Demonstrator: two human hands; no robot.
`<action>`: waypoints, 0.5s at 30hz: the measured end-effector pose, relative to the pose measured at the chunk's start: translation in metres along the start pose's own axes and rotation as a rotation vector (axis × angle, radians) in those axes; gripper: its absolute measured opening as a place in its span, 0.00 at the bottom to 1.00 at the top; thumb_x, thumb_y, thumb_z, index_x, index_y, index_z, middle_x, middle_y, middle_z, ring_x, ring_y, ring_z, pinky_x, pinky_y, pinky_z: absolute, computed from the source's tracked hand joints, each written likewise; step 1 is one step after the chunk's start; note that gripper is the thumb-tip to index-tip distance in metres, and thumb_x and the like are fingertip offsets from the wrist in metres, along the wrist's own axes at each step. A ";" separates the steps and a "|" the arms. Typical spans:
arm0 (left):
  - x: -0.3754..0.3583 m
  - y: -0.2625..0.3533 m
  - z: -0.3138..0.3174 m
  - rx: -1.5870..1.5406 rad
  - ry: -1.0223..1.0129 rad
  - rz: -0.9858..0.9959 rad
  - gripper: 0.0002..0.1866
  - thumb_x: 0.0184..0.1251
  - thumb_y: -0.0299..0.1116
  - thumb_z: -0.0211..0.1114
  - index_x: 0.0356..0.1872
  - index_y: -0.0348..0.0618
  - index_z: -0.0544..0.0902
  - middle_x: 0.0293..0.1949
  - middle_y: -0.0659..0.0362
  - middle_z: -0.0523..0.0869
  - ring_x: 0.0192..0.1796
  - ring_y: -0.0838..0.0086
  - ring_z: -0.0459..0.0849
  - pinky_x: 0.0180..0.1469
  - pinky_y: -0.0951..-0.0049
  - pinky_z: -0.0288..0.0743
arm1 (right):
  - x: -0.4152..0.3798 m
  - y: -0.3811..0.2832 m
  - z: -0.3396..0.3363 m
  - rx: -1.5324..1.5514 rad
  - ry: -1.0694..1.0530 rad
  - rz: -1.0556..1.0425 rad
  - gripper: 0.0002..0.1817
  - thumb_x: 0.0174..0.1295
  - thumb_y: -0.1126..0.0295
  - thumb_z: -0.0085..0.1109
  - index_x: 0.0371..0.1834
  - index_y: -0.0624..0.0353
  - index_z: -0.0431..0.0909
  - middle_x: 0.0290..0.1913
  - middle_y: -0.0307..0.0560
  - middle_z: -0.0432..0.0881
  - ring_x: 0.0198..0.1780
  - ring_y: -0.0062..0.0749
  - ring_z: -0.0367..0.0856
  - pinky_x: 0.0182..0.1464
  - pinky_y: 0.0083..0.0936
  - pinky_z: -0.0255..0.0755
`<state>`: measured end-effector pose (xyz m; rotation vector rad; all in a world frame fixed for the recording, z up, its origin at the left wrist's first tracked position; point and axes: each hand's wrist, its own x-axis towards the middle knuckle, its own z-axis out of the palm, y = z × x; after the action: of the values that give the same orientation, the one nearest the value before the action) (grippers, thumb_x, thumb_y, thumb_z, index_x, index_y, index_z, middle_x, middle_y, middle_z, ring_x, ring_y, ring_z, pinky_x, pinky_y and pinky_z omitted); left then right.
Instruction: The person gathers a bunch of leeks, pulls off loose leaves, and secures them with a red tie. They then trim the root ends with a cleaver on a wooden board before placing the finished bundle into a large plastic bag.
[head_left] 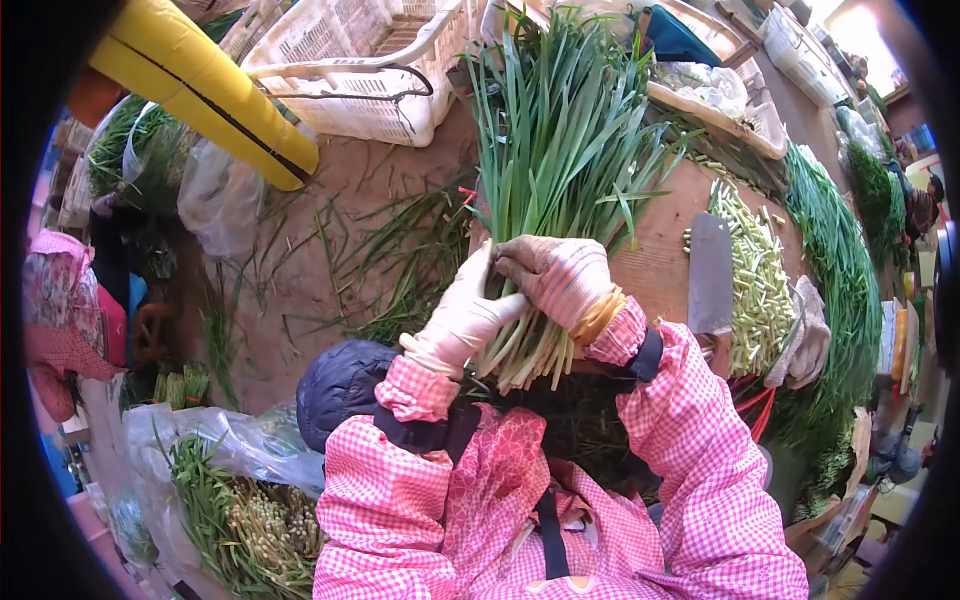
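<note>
A thick bunch of garlic chives lies in front of me, dark flat leaves pointing away and pale stalk ends toward my body. My left hand, in a pale glove, is closed around the stalks from the left. Across the top of them lies my right hand, in a striped knit glove. Its fingers are curled into a pinch near my left fingertips; what lies between them is hidden. The bunch rests on a wooden board. To the right lies a broad grey cleaver blade, apart from both hands.
Short cut stalk pieces are heaped beside the blade, near a crumpled cloth glove. Long greens hang at the far right. A white plastic crate and a yellow post stand left. Loose leaves litter the floor.
</note>
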<state>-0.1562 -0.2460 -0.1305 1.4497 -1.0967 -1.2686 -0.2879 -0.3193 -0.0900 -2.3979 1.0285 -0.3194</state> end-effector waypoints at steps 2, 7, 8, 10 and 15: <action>-0.003 0.008 0.000 0.109 0.039 0.013 0.34 0.47 0.40 0.71 0.55 0.35 0.68 0.53 0.49 0.74 0.57 0.63 0.71 0.62 0.68 0.62 | -0.003 0.003 0.000 0.050 0.050 -0.010 0.12 0.58 0.60 0.57 0.40 0.53 0.81 0.31 0.48 0.82 0.33 0.41 0.81 0.34 0.28 0.74; -0.003 0.008 0.015 0.166 0.032 0.028 0.39 0.38 0.38 0.76 0.54 0.36 0.69 0.49 0.50 0.76 0.54 0.64 0.74 0.57 0.68 0.66 | -0.001 0.005 0.003 0.065 0.056 -0.052 0.12 0.58 0.58 0.56 0.39 0.52 0.81 0.31 0.48 0.82 0.32 0.41 0.81 0.33 0.29 0.74; -0.006 0.005 0.018 0.163 0.080 0.011 0.39 0.36 0.38 0.77 0.53 0.36 0.69 0.48 0.50 0.77 0.53 0.64 0.75 0.56 0.68 0.67 | 0.000 0.004 0.003 0.085 0.053 -0.063 0.12 0.58 0.58 0.56 0.39 0.52 0.81 0.31 0.48 0.82 0.32 0.41 0.81 0.33 0.29 0.74; -0.004 -0.012 0.021 0.079 0.109 -0.009 0.39 0.35 0.36 0.77 0.52 0.36 0.69 0.47 0.50 0.77 0.52 0.63 0.76 0.55 0.67 0.68 | -0.001 0.002 -0.002 0.003 0.012 -0.115 0.13 0.58 0.59 0.56 0.42 0.51 0.80 0.32 0.47 0.82 0.33 0.41 0.82 0.34 0.29 0.75; -0.007 0.005 0.025 -0.134 0.055 -0.018 0.39 0.36 0.37 0.77 0.53 0.35 0.68 0.48 0.49 0.76 0.52 0.61 0.75 0.56 0.67 0.68 | 0.002 0.005 -0.004 -0.027 -0.066 -0.145 0.12 0.59 0.61 0.56 0.42 0.52 0.80 0.33 0.48 0.82 0.34 0.41 0.82 0.37 0.28 0.76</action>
<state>-0.1817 -0.2416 -0.1258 1.3881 -0.9453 -1.2825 -0.2908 -0.3255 -0.0889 -2.4956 0.8365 -0.2769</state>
